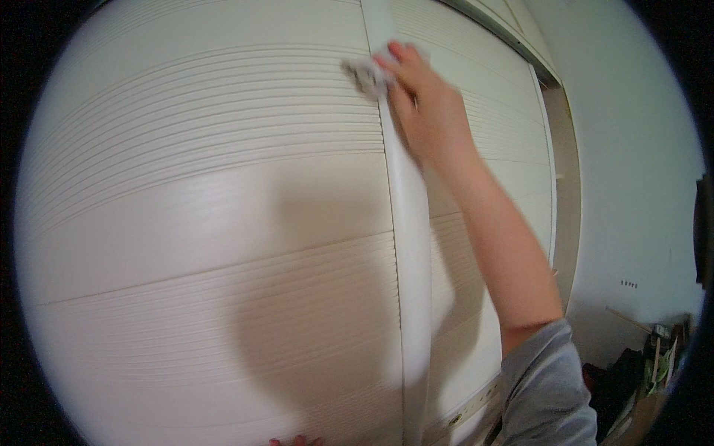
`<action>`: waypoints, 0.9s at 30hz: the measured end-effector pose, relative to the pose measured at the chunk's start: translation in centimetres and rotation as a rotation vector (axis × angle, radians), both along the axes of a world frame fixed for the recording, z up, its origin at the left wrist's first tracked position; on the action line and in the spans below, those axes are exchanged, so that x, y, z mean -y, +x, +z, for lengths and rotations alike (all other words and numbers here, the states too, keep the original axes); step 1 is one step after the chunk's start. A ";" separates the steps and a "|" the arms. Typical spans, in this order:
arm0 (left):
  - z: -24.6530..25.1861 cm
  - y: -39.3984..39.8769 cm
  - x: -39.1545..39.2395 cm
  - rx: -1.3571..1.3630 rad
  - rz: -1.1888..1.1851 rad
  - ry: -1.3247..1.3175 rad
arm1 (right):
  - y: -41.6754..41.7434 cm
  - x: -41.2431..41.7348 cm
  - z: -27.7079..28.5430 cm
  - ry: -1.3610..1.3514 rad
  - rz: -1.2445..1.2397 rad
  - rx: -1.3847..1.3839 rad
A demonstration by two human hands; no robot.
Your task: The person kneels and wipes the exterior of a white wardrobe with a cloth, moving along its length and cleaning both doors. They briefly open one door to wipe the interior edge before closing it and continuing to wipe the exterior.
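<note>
My right hand [427, 103] is raised high and holds a crumpled grey-white cloth [365, 78]. The cloth lies across the upper part of the white vertical edge strip [410, 251] of a sliding wardrobe door, and some of it is covered by my fingers. To the left of the strip spreads the cream door panel [223, 206], with bands of horizontal grooves. Only the fingertips of my left hand [298, 441] show at the bottom edge, spaced apart against the panel; the rest of that hand is out of view.
A second grooved door panel [502, 128] stands behind my right forearm, under a top rail [496, 39]. A narrow side opening [563, 167] separates it from the pale wall [630, 167]. Mixed items [641, 379] are piled at the lower right.
</note>
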State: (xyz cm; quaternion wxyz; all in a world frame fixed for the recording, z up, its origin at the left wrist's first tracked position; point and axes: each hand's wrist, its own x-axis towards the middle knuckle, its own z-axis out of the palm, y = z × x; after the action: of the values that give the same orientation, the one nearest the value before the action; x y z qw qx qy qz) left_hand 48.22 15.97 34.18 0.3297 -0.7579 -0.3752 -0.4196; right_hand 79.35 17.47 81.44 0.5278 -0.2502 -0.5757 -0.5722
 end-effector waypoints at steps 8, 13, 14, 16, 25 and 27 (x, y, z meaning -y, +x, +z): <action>-0.5 -0.6 -0.4 -0.007 0.000 -0.068 | -0.9 0.5 6.9 -0.019 0.008 -0.086; 0.3 -0.9 1.0 -0.025 -0.018 -0.366 | -0.3 1.5 -9.8 -0.188 0.146 -0.099; 0.5 -1.1 1.2 -0.061 -0.024 -0.421 | -0.5 1.8 -12.3 -0.206 0.193 -0.122; 0.8 -1.2 1.1 -0.128 -0.042 -0.526 | -0.9 2.1 -15.5 -0.236 0.185 -0.149; 0.8 -1.4 1.3 -0.124 -0.058 -0.474 | -1.7 -0.1 3.4 -0.002 0.001 -0.227; 1.6 -1.5 1.7 -0.150 -0.055 -0.570 | -1.9 0.1 9.5 0.011 -0.094 -0.261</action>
State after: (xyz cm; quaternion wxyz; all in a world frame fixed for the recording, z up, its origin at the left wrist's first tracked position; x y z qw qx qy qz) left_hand 46.76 14.25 35.82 0.1189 -0.8588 -0.4317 -0.2489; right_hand 77.46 17.39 90.92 0.5722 -0.3463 -0.4864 -0.5622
